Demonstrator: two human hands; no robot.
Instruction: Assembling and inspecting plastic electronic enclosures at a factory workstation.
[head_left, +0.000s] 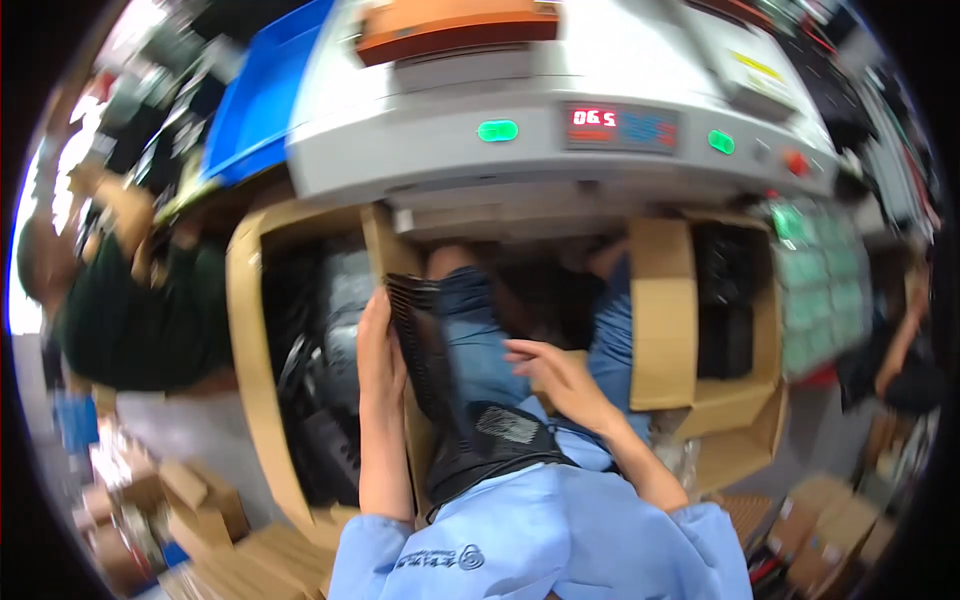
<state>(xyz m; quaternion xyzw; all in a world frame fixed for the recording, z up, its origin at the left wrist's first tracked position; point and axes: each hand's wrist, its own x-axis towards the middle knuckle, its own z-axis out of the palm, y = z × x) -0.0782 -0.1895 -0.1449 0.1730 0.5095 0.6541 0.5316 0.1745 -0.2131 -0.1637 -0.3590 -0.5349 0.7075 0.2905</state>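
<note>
My left hand [377,345] grips the outer side of a long black plastic part [425,360] with a ridged edge. The part stands nearly upright over my lap and is smeared by motion. My right hand [568,385] hovers above my other thigh, fingers stretched out and nothing in them. Close to my left hand is an open cardboard box [250,330] holding black plastic parts [330,440], some of them in clear wrapping. A black pouch [490,430] with a grey mesh patch rests at my waist, partly behind the ridged part.
Ahead stands a white machine [400,150] with green buttons, a red-lit display and an orange block [460,28]. A blue tray [262,95] is at its left. Another cardboard box [660,310] holds black pieces, beside green compartmented trays [822,285]. People sit at both sides.
</note>
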